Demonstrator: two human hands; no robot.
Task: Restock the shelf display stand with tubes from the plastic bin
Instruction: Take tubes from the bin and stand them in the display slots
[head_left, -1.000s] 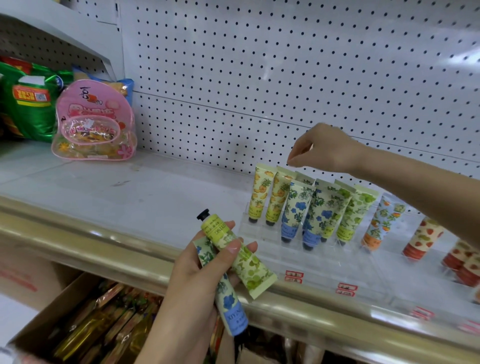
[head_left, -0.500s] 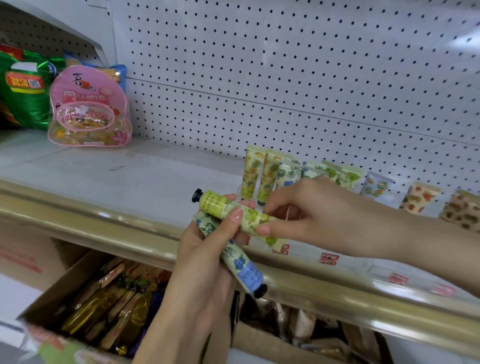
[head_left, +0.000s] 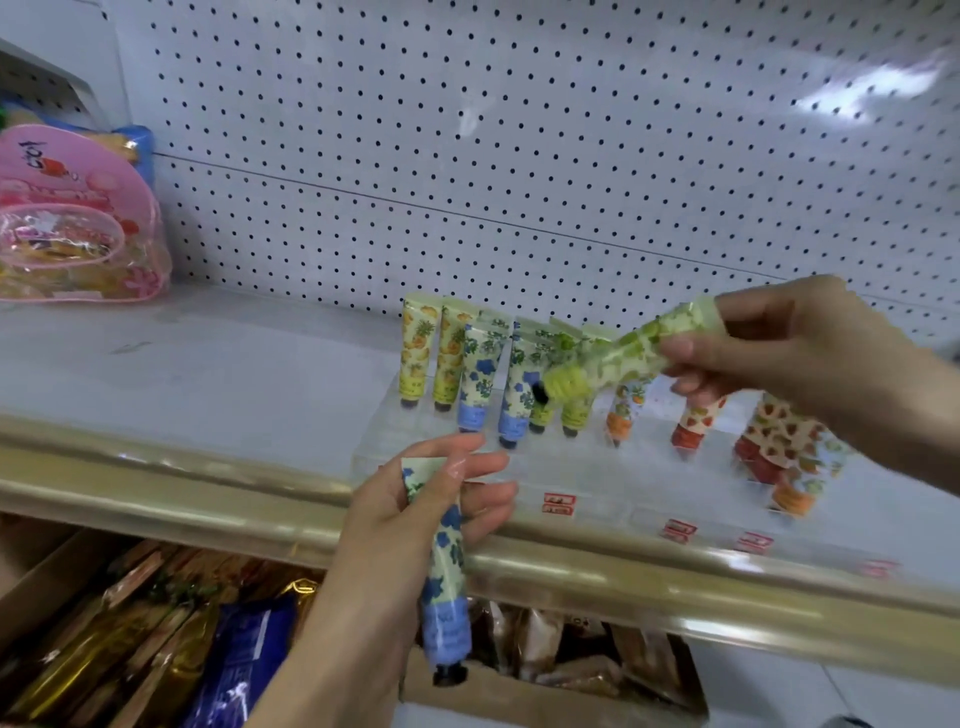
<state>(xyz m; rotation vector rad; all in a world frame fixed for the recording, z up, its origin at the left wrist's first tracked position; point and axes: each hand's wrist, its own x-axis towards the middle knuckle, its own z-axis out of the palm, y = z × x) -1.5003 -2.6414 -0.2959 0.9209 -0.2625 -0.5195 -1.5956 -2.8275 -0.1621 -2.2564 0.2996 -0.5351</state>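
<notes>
My right hand (head_left: 810, 358) pinches a green-patterned tube (head_left: 623, 353) by its flat end, cap pointing down-left, above the clear display stand (head_left: 597, 467) on the shelf. Several tubes stand cap-down in the stand: yellow pineapple ones (head_left: 415, 353) at the left, blue-flower ones (head_left: 478, 374), green ones, then orange and strawberry ones (head_left: 696, 421) to the right. In front of the shelf edge, my left hand (head_left: 415, 519) holds a blue-flower tube (head_left: 444, 571) with its black cap down. The plastic bin is not in view.
A pink clear pouch (head_left: 67, 223) stands at the shelf's left. White pegboard (head_left: 519, 156) backs the shelf, and a gold rail (head_left: 208, 493) runs along its front edge. Cardboard boxes of packets (head_left: 156, 649) sit on the level below. Red price labels (head_left: 558, 504) mark the stand's front.
My right hand took the green tube out of my left hand and lifted it up and right over the stand. My left hand now holds only the blue-flower tube.
</notes>
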